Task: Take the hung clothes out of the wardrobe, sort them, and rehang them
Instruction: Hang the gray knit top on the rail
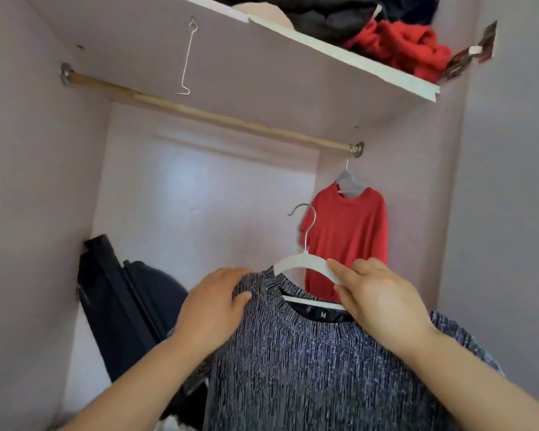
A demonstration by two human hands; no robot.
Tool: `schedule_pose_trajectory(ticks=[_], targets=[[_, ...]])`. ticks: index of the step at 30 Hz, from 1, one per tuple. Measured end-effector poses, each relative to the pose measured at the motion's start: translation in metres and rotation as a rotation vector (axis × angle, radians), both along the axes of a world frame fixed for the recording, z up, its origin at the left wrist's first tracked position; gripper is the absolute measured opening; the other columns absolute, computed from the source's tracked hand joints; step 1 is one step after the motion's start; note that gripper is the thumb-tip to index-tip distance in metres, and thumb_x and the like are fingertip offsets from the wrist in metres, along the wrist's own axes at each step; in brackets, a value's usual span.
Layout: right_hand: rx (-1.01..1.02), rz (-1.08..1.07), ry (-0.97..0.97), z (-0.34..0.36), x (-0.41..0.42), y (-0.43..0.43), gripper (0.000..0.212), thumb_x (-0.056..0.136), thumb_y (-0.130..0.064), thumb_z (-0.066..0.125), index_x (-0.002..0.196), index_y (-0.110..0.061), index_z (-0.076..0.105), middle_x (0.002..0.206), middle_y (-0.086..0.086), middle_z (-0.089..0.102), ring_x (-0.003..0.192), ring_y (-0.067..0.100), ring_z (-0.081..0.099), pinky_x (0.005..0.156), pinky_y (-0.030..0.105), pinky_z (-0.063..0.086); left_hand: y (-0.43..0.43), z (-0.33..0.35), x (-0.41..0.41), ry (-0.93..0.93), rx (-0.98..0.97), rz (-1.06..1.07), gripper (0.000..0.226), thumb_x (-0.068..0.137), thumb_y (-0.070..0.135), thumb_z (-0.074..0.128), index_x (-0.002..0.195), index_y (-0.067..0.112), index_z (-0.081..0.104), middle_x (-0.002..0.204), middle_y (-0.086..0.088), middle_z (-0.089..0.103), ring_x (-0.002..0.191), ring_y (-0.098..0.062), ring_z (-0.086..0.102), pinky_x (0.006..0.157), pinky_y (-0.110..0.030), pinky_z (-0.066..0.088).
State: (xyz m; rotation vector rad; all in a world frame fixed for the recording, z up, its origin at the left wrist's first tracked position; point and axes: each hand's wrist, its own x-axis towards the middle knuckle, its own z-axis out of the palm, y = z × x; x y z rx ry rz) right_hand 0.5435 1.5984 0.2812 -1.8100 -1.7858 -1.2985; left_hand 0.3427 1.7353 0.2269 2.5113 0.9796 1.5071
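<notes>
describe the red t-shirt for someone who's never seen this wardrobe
Follow the wooden rail to its right end. The red t-shirt hangs there on a pale hanger. Unlike the red knit heaped on the top shelf, it alone hangs from the rail.

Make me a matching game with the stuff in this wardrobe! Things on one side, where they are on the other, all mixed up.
Things:
1. red T-shirt
2. grey top
3. fluffy red clothes
4. black bag

Places:
A. on the top shelf
B. gripped by the left hand, its hanger held by the right hand
C. hanging from the rail
D. leaning in the bottom left corner

Pairs: 1-C, 2-B, 3-A, 4-D.
</notes>
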Motion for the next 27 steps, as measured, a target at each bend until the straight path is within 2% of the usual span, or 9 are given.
schedule_pose_trajectory(ticks=[2, 4, 10, 14, 17, 21, 27], targets=[[0.021, -0.013, 0.005, 0.019, 0.019, 0.032, 0.044, 0.094, -0.034, 0.042, 0.138, -0.028, 0.040, 0.097, -0.003, 0.055, 0.100, 0.021, 0.050, 0.069, 0.035, 0.048, 0.027, 0.018, 0.011, -0.021, 0.025, 0.003, 0.038, 0.091, 0.028, 0.053, 0.129, 0.028, 0.049, 0.124, 0.007, 0.056, 0.115, -0.013, 0.048, 0.096, -0.027, 0.036], [0.051, -0.052, -0.017, 0.038, 0.032, 0.060, 0.044, 0.095, -0.033, 0.039, 0.138, -0.028, 0.038, 0.100, -0.004, 0.054, 0.102, 0.020, 0.048, 0.069, 0.034, 0.048, 0.053, 0.035, 0.019, -0.030, 0.056, 0.012, 0.038, 0.090, 0.027, 0.054, 0.128, 0.030, 0.050, 0.121, 0.006, 0.057, 0.112, -0.015, 0.050, 0.093, -0.030, 0.038], [0.145, -0.177, -0.017, 0.096, 0.061, 0.124, 0.026, 0.095, -0.028, 0.039, 0.117, -0.021, 0.050, 0.094, 0.001, 0.052, 0.092, 0.024, 0.049, 0.055, 0.031, 0.043, 0.122, 0.075, 0.043, -0.096, 0.119, -0.003, 0.039, 0.089, 0.027, 0.054, 0.127, 0.032, 0.049, 0.112, 0.008, 0.057, 0.100, -0.011, 0.050, 0.078, -0.024, 0.035], [0.232, -0.238, 0.027, 0.134, 0.077, 0.154, 0.021, 0.094, -0.019, 0.042, 0.112, -0.013, 0.053, 0.082, 0.001, 0.039, 0.071, 0.025, 0.040, 0.053, 0.030, 0.041, 0.157, 0.093, 0.055, -0.079, 0.154, -0.029, 0.042, 0.089, 0.032, 0.054, 0.131, 0.033, 0.045, 0.116, 0.008, 0.056, 0.104, -0.012, 0.052, 0.082, -0.025, 0.040], [0.252, -0.276, 0.107, 0.157, 0.092, 0.170, 0.023, 0.095, -0.022, 0.040, 0.111, -0.012, 0.052, 0.080, 0.004, 0.041, 0.070, 0.026, 0.041, 0.059, 0.032, 0.043, 0.178, 0.105, 0.063, -0.085, 0.190, -0.034, 0.045, 0.090, 0.033, 0.053, 0.133, 0.032, 0.042, 0.117, 0.010, 0.054, 0.107, -0.011, 0.051, 0.086, -0.025, 0.040], [0.255, -0.263, 0.188, 0.176, 0.108, 0.190, 0.023, 0.094, -0.026, 0.042, 0.109, -0.013, 0.054, 0.080, 0.005, 0.042, 0.071, 0.026, 0.042, 0.060, 0.029, 0.034, 0.201, 0.110, 0.073, -0.102, 0.224, -0.049, 0.044, 0.090, 0.034, 0.051, 0.133, 0.035, 0.040, 0.116, 0.015, 0.053, 0.106, -0.007, 0.050, 0.085, -0.023, 0.038], [0.240, -0.285, 0.228, 0.191, 0.136, 0.218, 0.017, 0.095, -0.020, 0.041, 0.101, -0.012, 0.054, 0.088, 0.008, 0.048, 0.077, 0.028, 0.050, 0.064, 0.029, 0.041, 0.227, 0.113, 0.089, -0.077, 0.275, -0.029, 0.045, 0.091, 0.038, 0.049, 0.134, 0.039, 0.037, 0.113, 0.021, 0.049, 0.101, 0.001, 0.047, 0.078, -0.017, 0.035]])
